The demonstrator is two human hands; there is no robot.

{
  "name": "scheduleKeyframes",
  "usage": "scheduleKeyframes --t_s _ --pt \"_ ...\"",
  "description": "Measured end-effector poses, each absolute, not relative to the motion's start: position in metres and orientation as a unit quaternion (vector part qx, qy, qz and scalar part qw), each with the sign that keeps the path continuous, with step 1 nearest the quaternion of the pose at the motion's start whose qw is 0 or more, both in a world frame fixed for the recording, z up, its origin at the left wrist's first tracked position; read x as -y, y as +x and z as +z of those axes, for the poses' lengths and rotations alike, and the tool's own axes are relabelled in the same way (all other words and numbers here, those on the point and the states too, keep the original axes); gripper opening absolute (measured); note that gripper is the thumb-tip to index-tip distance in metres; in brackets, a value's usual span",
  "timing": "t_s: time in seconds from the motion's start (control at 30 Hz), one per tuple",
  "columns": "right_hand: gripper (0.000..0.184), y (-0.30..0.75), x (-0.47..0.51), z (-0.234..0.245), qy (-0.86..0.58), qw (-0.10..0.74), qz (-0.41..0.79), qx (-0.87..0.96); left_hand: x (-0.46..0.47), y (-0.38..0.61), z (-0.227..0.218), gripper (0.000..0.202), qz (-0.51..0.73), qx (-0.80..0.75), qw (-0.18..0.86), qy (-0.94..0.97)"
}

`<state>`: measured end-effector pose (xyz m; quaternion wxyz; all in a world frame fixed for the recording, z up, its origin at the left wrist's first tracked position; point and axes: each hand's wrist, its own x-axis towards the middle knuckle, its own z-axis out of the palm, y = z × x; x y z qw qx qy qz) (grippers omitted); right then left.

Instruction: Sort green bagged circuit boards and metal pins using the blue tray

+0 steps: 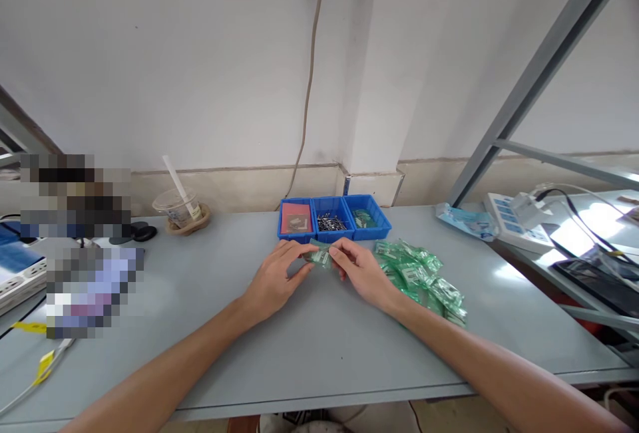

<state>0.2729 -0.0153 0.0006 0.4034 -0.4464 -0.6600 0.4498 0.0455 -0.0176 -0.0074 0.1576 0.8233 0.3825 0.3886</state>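
Note:
Between my two hands is a small green plastic bag (320, 257) with a white printed label. My left hand (277, 275) pinches its left end, thumb below and fingers above. The right end is gripped by the thumb and fingers of my right hand (360, 269). What lies inside the bag is too small to make out. Just beyond my hands stand three blue bins: the left bin (294, 236) holds reddish card, the middle bin (327, 201) holds small metal pieces, and the right bin (383, 225) holds green items.
A pile of green plastic bags (417, 277) lies beside my right forearm. On the grey table (279, 366) stand a plastic cup with a straw (176, 201) and a light-blue packet (466, 221). Power strips (514, 220) and cables sit at the sides; a metal frame (539, 67) rises right.

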Motion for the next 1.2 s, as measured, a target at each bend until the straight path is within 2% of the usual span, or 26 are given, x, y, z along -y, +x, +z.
scheduleKeyframes --t_s 0.4,0.53,0.63,0.73,0.97,1.2 --pt "0.024 0.2736 0.0152 -0.0051 -0.418 0.420 0.412 0.692 0.0172 0.0457 -0.0036 0.025 0.409 -0.421 0.228 0.777" --pt "0.022 0.2737 0.0148 -0.0041 -0.418 0.437 0.432 0.669 0.0208 0.0457 -0.0040 0.033 0.393 -0.428 0.255 0.773" --pt "0.021 0.2737 0.0154 -0.0005 -0.409 0.440 0.439 0.668 0.0209 0.0451 -0.0054 0.039 0.389 -0.394 0.230 0.800" --pt "0.024 0.2735 0.0158 0.0019 -0.406 0.431 0.428 0.683 0.0179 0.0449 -0.0078 0.042 0.394 -0.375 0.202 0.815" --pt "0.035 0.2728 0.0161 0.0001 -0.416 0.420 0.438 0.677 0.0137 0.0445 -0.0078 0.018 0.405 -0.404 0.202 0.795" --pt "0.032 0.2747 0.0147 -0.0031 -0.429 0.413 0.389 0.703 0.0151 0.0453 -0.0075 0.028 0.406 -0.401 0.203 0.796"
